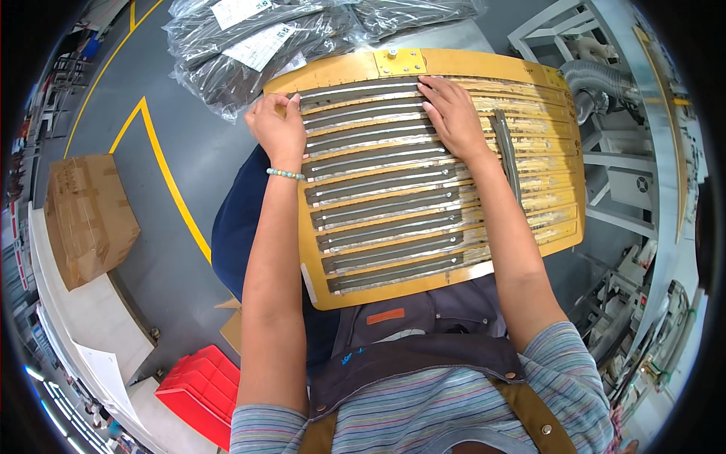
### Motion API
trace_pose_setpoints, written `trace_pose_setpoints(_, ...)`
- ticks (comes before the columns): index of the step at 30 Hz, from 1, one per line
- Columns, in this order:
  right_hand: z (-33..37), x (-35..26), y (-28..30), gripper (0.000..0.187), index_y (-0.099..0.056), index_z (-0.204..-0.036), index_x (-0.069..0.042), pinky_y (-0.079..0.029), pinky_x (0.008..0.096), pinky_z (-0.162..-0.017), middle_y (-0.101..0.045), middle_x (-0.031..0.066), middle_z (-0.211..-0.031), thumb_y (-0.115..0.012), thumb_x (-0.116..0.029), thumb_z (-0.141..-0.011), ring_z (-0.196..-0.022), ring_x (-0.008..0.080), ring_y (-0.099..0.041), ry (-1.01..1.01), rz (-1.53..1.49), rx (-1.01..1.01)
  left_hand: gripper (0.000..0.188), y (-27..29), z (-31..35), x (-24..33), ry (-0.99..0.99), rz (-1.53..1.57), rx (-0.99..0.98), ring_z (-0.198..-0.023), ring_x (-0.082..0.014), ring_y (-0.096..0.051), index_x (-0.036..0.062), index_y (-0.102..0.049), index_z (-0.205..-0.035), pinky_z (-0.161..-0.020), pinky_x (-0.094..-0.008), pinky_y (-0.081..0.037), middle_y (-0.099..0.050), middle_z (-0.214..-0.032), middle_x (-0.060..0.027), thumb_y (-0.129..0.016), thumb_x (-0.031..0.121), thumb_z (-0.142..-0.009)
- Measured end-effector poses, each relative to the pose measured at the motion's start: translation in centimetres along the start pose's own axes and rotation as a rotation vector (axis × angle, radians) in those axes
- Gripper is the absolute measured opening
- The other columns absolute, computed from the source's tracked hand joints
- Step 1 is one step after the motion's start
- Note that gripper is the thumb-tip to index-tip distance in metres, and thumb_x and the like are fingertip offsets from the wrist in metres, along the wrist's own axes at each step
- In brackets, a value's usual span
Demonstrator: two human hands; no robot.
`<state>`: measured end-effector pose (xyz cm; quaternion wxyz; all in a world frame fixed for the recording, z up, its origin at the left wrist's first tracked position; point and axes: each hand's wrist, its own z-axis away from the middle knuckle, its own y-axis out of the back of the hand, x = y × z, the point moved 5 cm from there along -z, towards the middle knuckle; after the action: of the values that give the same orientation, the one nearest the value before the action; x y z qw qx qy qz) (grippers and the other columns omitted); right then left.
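Note:
A large yellow board lies in front of me, with dark grey zippers set in several rows of slots along its left and middle part. At the far edge, my left hand has thumb and fingers pinched together at the left end of the top zipper. My right hand rests with its fingers stretched out near that zipper's right end, palm down. Beside my right forearm, a loose pair of zipper strips lies crosswise over the slots.
Plastic-wrapped dark bundles with white labels lie beyond the board. A yellow metal plate with a knob sits on its far edge. Left are a cardboard box and a red bin. A white frame and silver duct stand right.

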<state>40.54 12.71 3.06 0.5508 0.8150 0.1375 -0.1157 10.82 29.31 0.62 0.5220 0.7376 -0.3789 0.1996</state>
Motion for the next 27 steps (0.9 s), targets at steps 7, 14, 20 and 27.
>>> trace_pose_setpoints(7, -0.1, -0.4, 0.2, 0.035, -0.07, -0.134, -0.004, -0.038, 0.0465, -0.12, -0.065, 0.0088, -0.144, -0.062, -0.022, -0.105, -0.138, 0.0308, -0.054, -0.002, 0.035, -0.007, 0.016, -0.1, 0.8, 0.7, 0.012, -0.061, 0.066, -0.123, -0.0268, -0.053, 0.0113, -0.071, -0.091, -0.112, -0.0494, -0.03, -0.074, -0.099, -0.0009, -0.085, 0.016, -0.085)
trace_pose_setpoints(14, -2.6, -4.9, -0.3, 0.034, -0.07, -0.131, -0.004, -0.035, 0.0486, -0.123, -0.064, 0.0093, -0.145, -0.06, -0.025, -0.106, -0.139, 0.0295, -0.054, 0.101, 0.006, -0.053, 0.028, -0.4, 0.4, 1.3, 0.063, -0.066, 0.055, -0.121, -0.0244, -0.054, 0.0102, -0.071, -0.109, -0.11, -0.0464, -0.031, -0.075, -0.094, 0.0037, -0.084, 0.016, -0.086)
trace_pose_setpoints(20, -3.7, -7.9, -3.8, 0.04, -0.064, -0.137, 0.001, -0.036, 0.0483, -0.125, -0.06, 0.0139, -0.148, -0.059, -0.025, -0.106, -0.14, 0.0324, -0.053, 0.168, -0.082, -0.111, 0.024, -0.6, 0.0, 0.1, 0.196, -0.004, 0.069, -0.116, -0.0239, -0.056, 0.0152, -0.073, -0.107, -0.107, -0.0455, -0.034, -0.077, -0.093, 0.0054, -0.084, 0.024, -0.087)
trace_pose_setpoints(27, -4.6, -8.9, -4.8, 0.042, -0.063, -0.141, -0.001, -0.037, 0.0458, -0.125, -0.059, 0.0126, -0.152, -0.06, -0.024, -0.106, -0.144, 0.0318, -0.051, 0.141, -0.143, -0.129, 0.024, -0.3, -0.4, 0.3, 0.154, -0.058, 0.007, -0.113, -0.0238, -0.057, 0.0132, -0.07, -0.104, -0.104, -0.0468, -0.034, -0.075, -0.087, 0.0051, -0.084, 0.017, -0.086)
